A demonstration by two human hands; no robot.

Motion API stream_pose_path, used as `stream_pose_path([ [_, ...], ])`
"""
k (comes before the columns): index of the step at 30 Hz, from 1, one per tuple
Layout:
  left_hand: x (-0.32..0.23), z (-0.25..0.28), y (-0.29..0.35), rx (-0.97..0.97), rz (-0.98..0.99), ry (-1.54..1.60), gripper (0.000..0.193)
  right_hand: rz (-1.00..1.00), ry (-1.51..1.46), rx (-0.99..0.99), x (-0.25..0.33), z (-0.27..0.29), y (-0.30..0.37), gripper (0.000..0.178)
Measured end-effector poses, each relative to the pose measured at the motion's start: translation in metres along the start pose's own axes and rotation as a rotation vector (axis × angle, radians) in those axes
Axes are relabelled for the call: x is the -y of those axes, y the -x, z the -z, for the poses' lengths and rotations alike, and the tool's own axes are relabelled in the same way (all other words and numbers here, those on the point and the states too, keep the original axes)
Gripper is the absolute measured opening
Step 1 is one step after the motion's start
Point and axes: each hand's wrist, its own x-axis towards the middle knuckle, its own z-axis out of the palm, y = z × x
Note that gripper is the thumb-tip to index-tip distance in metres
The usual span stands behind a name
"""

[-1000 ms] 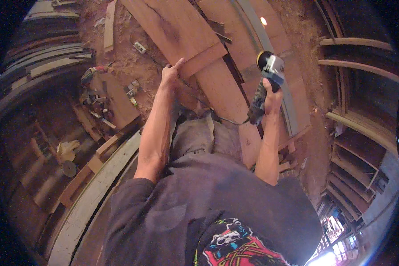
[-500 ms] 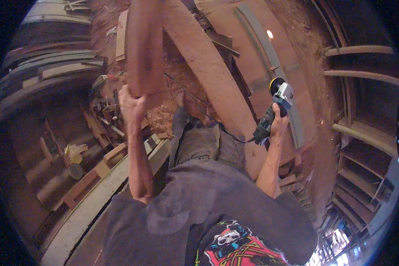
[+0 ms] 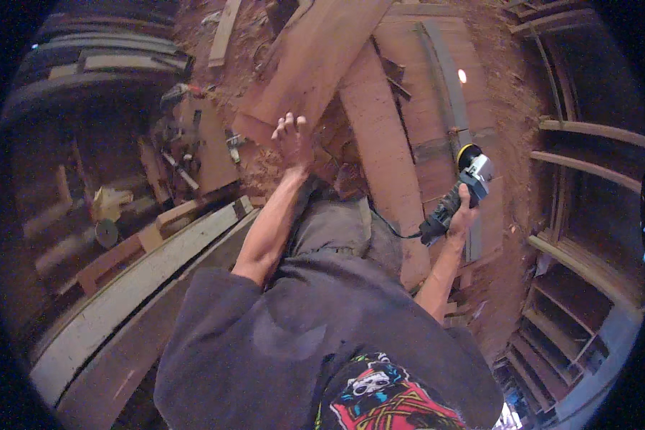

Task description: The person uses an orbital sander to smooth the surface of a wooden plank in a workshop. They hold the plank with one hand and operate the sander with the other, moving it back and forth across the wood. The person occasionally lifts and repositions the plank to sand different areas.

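Note:
My right hand (image 3: 465, 213) is wrapped round the body of an angle grinder (image 3: 446, 209) with a silver head and a round, yellow-edged disc. The grinder is held up over the right side, its disc pointing away from me. At centre left, my left hand (image 3: 292, 143) is at the near end of a wide reddish-brown wooden board (image 3: 315, 61). Its fingers are spread and slightly bent against the wood; the palm is hidden. That board slants away to the upper right, across a second long plank (image 3: 383, 143). A dark cord (image 3: 401, 234) trails from the grinder toward my lap.
Sawdust and shavings cover the ground (image 3: 512, 208). A narrow grey strip (image 3: 444, 79) lies on a broad sheet at the right. Beams (image 3: 150, 272) run along my left, near stacked timber (image 3: 125, 61). Wooden racks (image 3: 588, 129) stand at the far right.
The wide board has swung from upright on the left to a slant toward the upper right. My left hand has come inward with it, its fingers loosening. The grinder stays in my right hand.

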Motion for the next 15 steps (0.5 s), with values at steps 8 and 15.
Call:
stream_pose_path([
  [8, 0.014, 0.039, -0.032, 0.148, -0.155, 0.138, 0.057, -0.063, -0.004, -0.07, 0.012, 0.008, 0.006, 0.037],
  [15, 0.01, 0.013, -0.034, 0.15, -0.201, 0.038, 0.065, -0.006, 0.025, -0.067, 0.027, 0.003, 0.012, 0.035],
])
